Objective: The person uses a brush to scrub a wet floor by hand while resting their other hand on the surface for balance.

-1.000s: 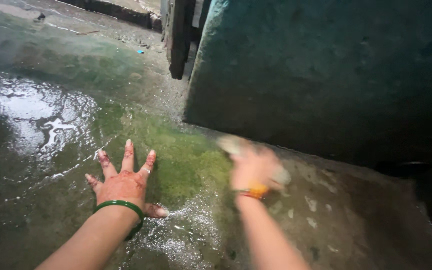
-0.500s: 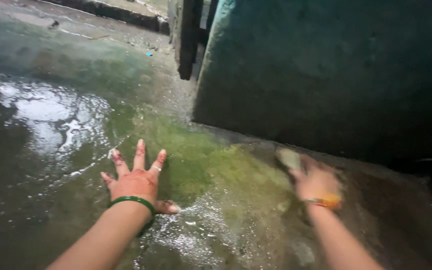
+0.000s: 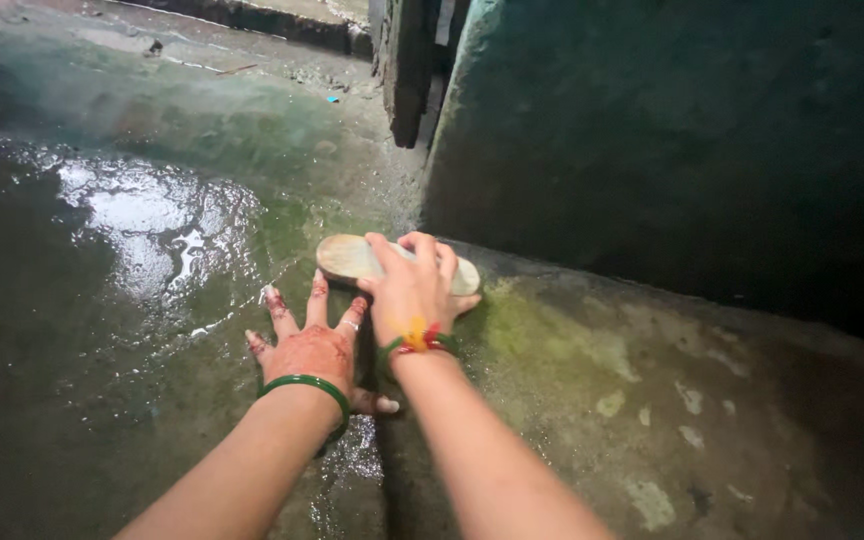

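My left hand [image 3: 310, 345] lies flat on the wet, algae-green concrete floor [image 3: 152, 300], fingers spread, a green bangle on its wrist. My right hand [image 3: 412, 290], with red and yellow threads at the wrist, grips a pale oval scrubbing brush [image 3: 352, 258] and presses it on the floor just beyond the left hand's fingertips. The brush's middle is hidden under my fingers.
A dark green wall [image 3: 672, 150] rises close behind the brush. A dark post or door edge [image 3: 407, 70] stands at the wall's corner. A shiny puddle [image 3: 152, 215] lies to the left, and a raised kerb [image 3: 272, 20] runs along the far side.
My right hand with the brush swept right, then came back left to just ahead of the left hand. The left hand stayed planted on the floor.
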